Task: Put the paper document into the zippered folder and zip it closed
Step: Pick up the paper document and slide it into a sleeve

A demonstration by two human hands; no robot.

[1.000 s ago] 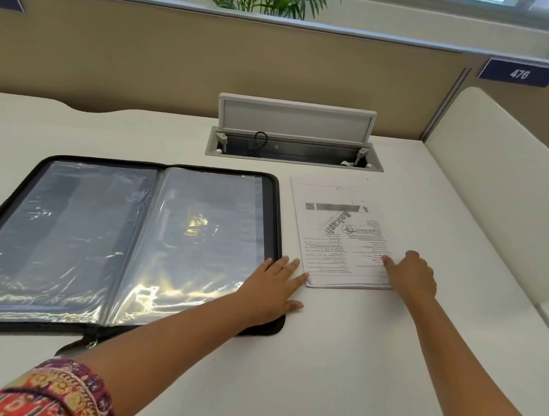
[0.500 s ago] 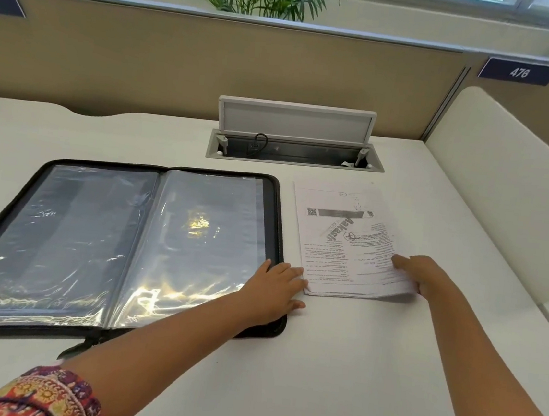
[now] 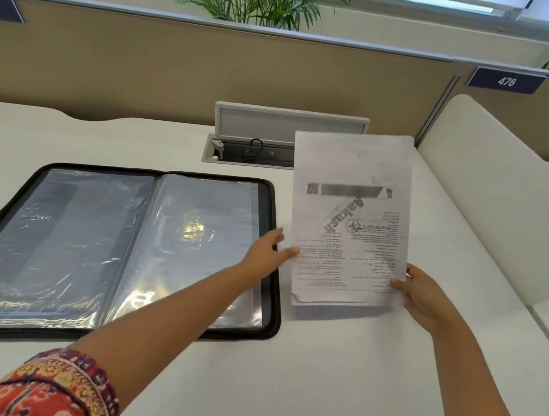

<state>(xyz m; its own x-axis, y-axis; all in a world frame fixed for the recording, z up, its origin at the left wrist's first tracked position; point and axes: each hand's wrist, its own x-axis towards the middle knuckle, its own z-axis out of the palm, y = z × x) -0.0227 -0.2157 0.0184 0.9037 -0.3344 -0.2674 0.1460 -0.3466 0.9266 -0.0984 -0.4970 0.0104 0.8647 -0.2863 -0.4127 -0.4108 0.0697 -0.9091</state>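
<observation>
The paper document, a thin stack of printed sheets, is raised off the desk and tilted up toward me, its lower edge near the desktop. My right hand grips its lower right corner. My left hand pinches its left edge, thumb on the front. The black zippered folder lies open flat on the desk to the left, showing two shiny clear plastic sleeves. Its right border sits just under my left hand.
The white desk stretches around the folder. An open cable box with a raised lid sits behind the paper. A tan partition runs along the back, a white divider stands on the right.
The document, lying flat a second ago, has been lifted and tipped upright. My right hand slid under its corner and gripped it; my left hand left the folder's edge and took the paper's left side.
</observation>
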